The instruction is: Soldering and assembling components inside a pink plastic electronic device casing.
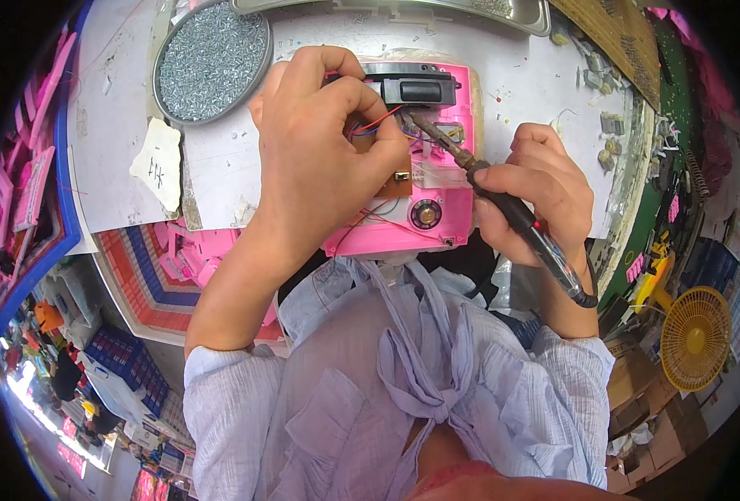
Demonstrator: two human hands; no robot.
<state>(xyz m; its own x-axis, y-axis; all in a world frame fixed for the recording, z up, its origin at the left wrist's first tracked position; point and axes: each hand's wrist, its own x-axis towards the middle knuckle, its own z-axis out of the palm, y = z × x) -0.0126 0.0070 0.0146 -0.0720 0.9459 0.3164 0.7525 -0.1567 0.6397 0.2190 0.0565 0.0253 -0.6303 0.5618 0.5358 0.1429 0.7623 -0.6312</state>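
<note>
Soldering iron over pink shell

Your right hand gripped the iron's handle, its tip pointing toward ten o'clock, close beneath the black module. The shell lay between twelve and one o'clock in your view. Your left hand pinched narrowly near the red wire and brown board; exactly what it held, I couldn't tell. A dish of screws sat toward eleven.

White tabletop lies open right of the pink housing, beyond the right hand. A fastener-filled dish obstructs the left hand's far-left side; the soldering iron bars the housing's right edge.
</note>
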